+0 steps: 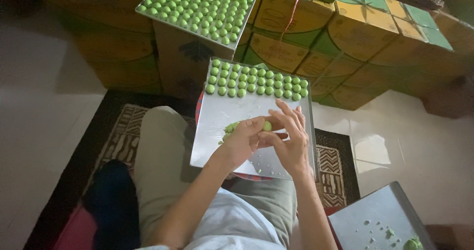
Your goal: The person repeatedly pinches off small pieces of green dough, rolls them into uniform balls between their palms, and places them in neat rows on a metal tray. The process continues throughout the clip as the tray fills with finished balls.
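Observation:
A metal tray [217, 131] rests on my lap, with several rows of small green dough balls [256, 83] along its far edge. My left hand [242, 140] and my right hand [289, 136] meet over the middle of the tray. Between their fingertips sits one green dough ball [267, 126]. A lump of green dough [230, 128] shows at my left hand, partly hidden by it. Crumbs of dough dot the tray's near edge.
A second tray [197, 5] full of green balls lies on a cardboard box ahead. Stacked yellow and green cartons [345, 38] fill the back. Another metal tray [375, 220] with dough scraps sits at lower right on the white floor. A patterned rug [123, 131] lies under me.

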